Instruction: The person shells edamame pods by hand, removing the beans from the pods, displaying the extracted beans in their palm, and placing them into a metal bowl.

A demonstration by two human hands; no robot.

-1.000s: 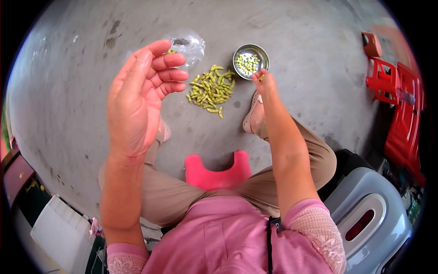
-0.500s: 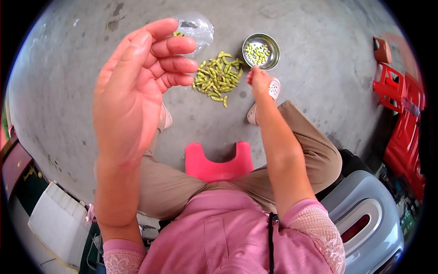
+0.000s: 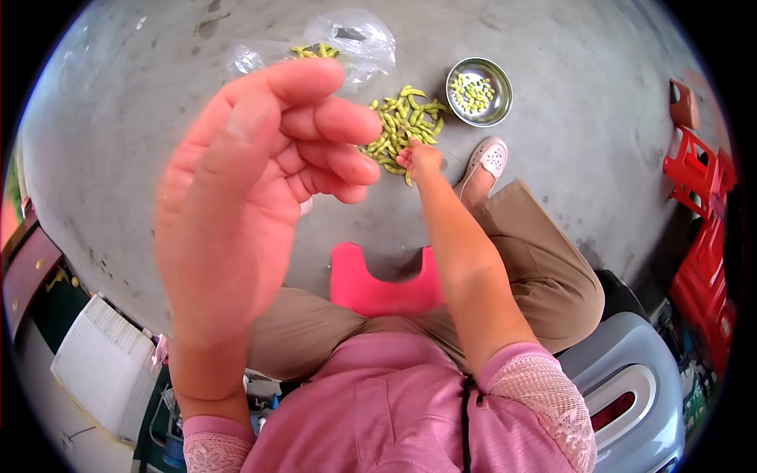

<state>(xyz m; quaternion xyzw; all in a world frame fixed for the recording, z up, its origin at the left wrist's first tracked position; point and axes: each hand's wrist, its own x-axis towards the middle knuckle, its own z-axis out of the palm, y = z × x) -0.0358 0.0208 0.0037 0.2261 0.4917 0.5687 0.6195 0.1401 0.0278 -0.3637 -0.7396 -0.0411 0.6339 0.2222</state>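
At upper centre the right hand (image 3: 420,160), its grip unclear, should pick pods (image 3: 394,130) singly, the left hand (image 3: 244,181) loosely curled, seemingly empty

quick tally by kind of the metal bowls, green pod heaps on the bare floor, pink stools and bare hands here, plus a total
metal bowl: 1
green pod heap: 1
pink stool: 1
bare hands: 2 (left hand, right hand)
total: 5
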